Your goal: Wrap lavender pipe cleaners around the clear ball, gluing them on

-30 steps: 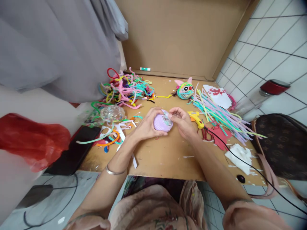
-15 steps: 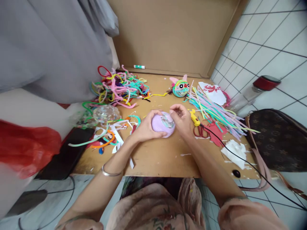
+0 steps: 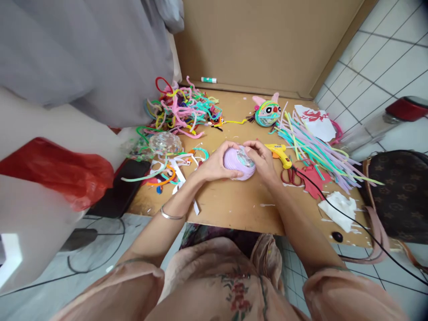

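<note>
A rounded, ball-like piece (image 3: 238, 171) is wrapped in coils of lilac chenille stem. A bare see-through patch shows on its upper right. Around its left side curls my left hand (image 3: 219, 165), thumb on the near side and fingers on the far side. My right hand (image 3: 262, 160) is closed against the upper right of the ball, with the thumb at the clear patch. Its fingertips are partly hidden, so I cannot tell whether a stem end is pinched there. Just right of that hand lies a yellow glue gun (image 3: 282, 156).
A tangle of coloured chenille stems (image 3: 187, 107) lies back left, near a clear plastic piece (image 3: 165, 143). Straight stems (image 3: 317, 147), scissors (image 3: 291, 177) and red felt (image 3: 314, 178) lie right. A decorated ball with ears (image 3: 267, 113) stands behind. The black cord (image 3: 321, 194) crosses the right side.
My right hand's thumb and fingers have closed in on the ball's upper right edge. The whole view has shifted, so things appear farther right and slightly higher. My left hand keeps its hold.
</note>
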`<control>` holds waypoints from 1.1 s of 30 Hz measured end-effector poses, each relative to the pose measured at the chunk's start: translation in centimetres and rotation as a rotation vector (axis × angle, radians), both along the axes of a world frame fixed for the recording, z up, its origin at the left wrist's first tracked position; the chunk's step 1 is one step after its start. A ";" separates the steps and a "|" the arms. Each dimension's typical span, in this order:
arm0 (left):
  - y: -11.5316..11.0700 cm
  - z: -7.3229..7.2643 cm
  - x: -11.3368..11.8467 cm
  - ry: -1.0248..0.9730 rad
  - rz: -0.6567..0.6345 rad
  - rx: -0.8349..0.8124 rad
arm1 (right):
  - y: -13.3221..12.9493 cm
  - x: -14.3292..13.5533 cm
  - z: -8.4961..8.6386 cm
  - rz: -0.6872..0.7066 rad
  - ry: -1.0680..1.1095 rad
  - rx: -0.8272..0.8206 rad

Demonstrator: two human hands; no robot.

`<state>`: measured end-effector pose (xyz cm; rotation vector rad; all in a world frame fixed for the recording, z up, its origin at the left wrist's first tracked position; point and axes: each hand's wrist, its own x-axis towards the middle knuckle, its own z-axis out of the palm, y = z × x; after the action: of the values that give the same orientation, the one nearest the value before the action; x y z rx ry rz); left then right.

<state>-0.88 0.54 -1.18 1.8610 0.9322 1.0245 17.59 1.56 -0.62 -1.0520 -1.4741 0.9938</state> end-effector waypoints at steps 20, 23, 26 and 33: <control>-0.7 0.3 0.8 0.043 0.021 0.103 | -0.6 -0.1 0.6 -0.029 -0.102 0.066; -0.9 0.2 0.9 0.060 0.034 0.095 | -0.7 -0.1 0.7 -0.021 -0.093 0.055; -1.0 0.4 0.9 0.079 0.045 0.098 | -0.7 -0.1 0.9 -0.012 -0.100 0.045; -1.2 0.8 0.9 0.067 0.021 0.106 | -1.0 -0.3 1.2 -0.019 -0.088 0.026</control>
<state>-0.01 -0.69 -0.41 1.9878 0.9551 1.0473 17.34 0.53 0.62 -1.1003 -1.5418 0.9228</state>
